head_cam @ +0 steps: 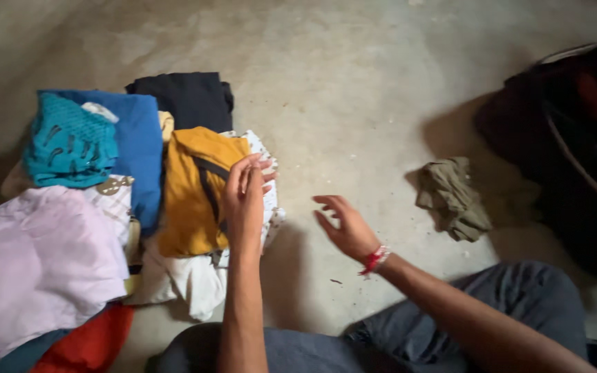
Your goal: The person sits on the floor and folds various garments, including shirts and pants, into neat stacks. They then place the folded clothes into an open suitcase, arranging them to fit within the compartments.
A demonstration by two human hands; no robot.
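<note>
My left hand (246,197) rests with flat fingers on the right edge of a folded mustard-yellow garment (191,190) that lies on top of a white cloth (191,280). My right hand (345,226) hovers open above the bare concrete floor, fingers spread, a red thread band at the wrist; it holds nothing. Behind the yellow piece lie a folded black garment (184,97) and a blue one (139,148) with a teal knitted piece (69,145) on it.
A pale lilac folded cloth (39,259) and an orange-red one (91,342) lie at the left front. A crumpled olive cloth (450,197) sits on the floor to the right. A dark heap and a round basin rim (575,159) fill the right edge. My grey-trousered legs are in front.
</note>
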